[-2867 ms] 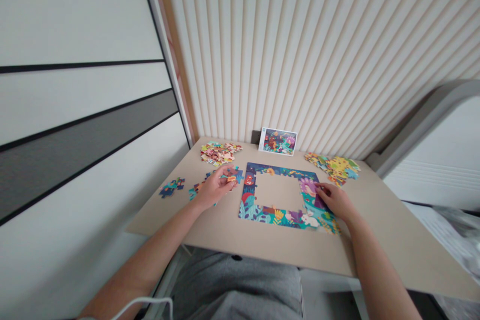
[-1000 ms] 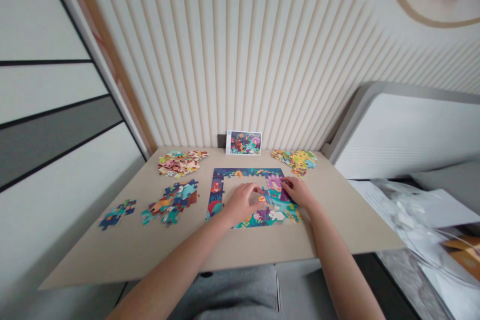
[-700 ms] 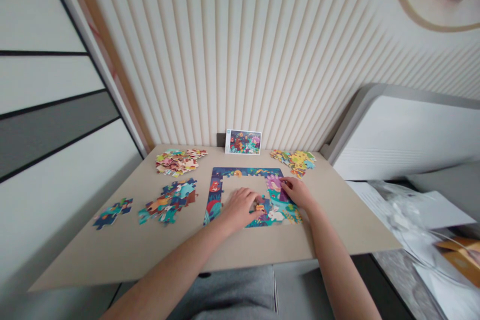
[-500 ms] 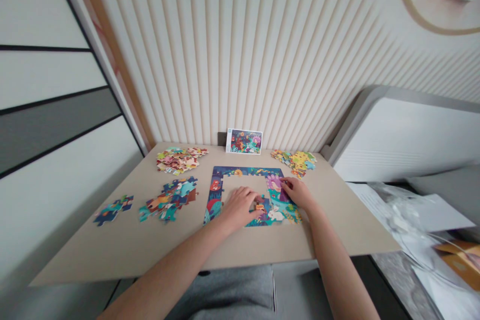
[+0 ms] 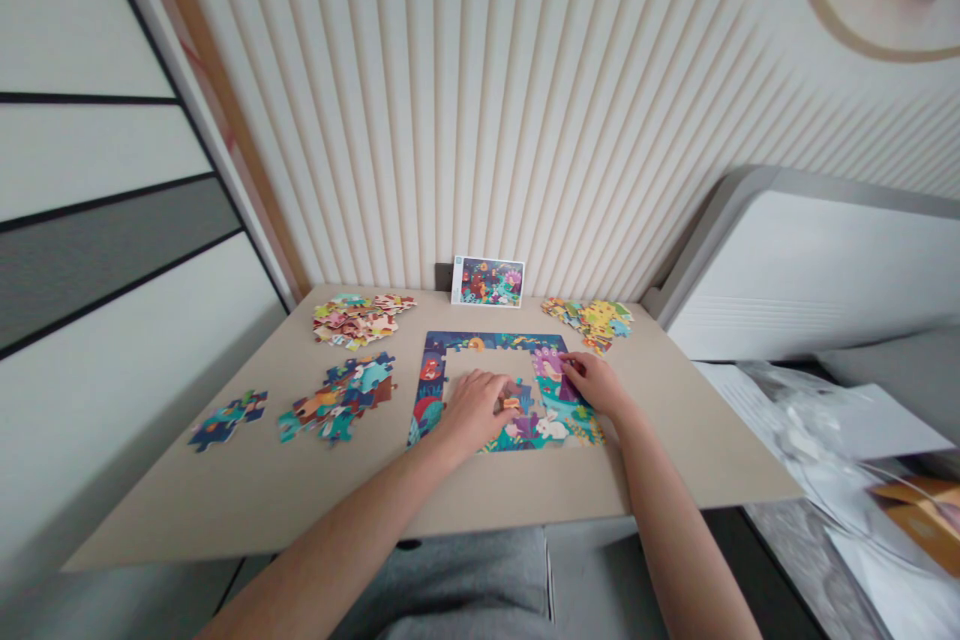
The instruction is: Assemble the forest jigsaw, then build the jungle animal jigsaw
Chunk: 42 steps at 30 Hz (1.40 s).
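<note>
Left hand (image 5: 474, 408) palm down over the lower middle of the jigsaw frame (image 5: 495, 342), fingers curled and thumb a little apart from them, with a small orange-brown puzzle piece (image 5: 510, 403) at the tips; cannot tell whether pinched or only touched. Just beside that piece, inside the frame's lower right, knobbed blue-purple pieces (image 5: 526, 397) against the inner edge. Right hand (image 5: 596, 383) at the frame's right side, fingertips bunched against the purple bird pattern; cannot tell whether anything between them. Around all this, a flat, rectangular border of interlocking printed card, navy along the top, teal and leafy below, a white rabbit at lower right, notched along the inside around a window of smooth beige tabletop (image 5: 697, 460). To the left, a loose, flat heap of blue, teal and brown pieces (image 5: 345, 395), and farther left a smaller dark-blue cluster (image 5: 229, 420). Behind, a thicker cream-and-red pile (image 5: 358, 320) at back left and a yellow pile (image 5: 592, 318) at back right, well apart, with a glossy white-edged picture card (image 5: 489, 282) upright between, near the ribbed cream wall (image 5: 480, 100). Between frame and near table edge, a narrow strip of tabletop; to the right, a broader stretch. Beyond the right edge, crumpled clear plastic (image 5: 799, 425), contents too blurred to tell, on white sheets (image 5: 900, 420).
</note>
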Tool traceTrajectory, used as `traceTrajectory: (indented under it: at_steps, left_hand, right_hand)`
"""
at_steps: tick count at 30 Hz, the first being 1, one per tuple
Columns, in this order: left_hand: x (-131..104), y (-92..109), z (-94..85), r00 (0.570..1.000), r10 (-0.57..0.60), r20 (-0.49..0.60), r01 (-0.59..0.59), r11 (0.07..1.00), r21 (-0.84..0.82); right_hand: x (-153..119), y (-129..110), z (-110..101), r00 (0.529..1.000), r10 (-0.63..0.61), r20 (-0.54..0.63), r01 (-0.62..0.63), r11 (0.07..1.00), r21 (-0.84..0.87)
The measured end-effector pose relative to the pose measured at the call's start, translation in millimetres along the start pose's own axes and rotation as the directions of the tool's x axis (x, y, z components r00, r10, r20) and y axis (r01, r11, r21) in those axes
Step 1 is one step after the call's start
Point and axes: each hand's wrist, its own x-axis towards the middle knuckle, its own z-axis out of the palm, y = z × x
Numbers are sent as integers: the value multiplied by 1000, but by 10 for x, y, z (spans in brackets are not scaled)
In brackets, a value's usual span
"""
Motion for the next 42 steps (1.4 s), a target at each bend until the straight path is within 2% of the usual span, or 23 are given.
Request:
traceTrajectory:
  at_steps: [5,11,26,31,35,39,42]
  left_hand:
    - [-1,-55,-54,1000,-22,-22,23,996,91]
    - [49,-31,-120,999,-21,-41,27,990,136]
    - [32,-15,-121,991,4,-131,1,999,34]
    - [15,7,-145,995,42,-93,-39,999,28]
    - [1,15,-127,992,122,-19,-122,993,1]
    - [-10,54,-112,976,209,65,-209,978,5]
    - [-40,152,-148,960,259,105,-267,961,69]
  right_hand:
    - [3,3,6,1000,6,2,-6,1000,5]
    - [3,-5,2,1000,1,5,-1,1000,0]
    - [-9,-25,-20,1000,-3,11,3,1000,-18]
    - [-9,-41,-22,1000,-4,8,4,1000,-22]
    - [-8,-35,-16,1000,-4,6,4,1000,-21]
    - [1,3,0,1000,-7,-1,7,1000,-16]
    - [13,3,6,999,-32,-31,32,999,7]
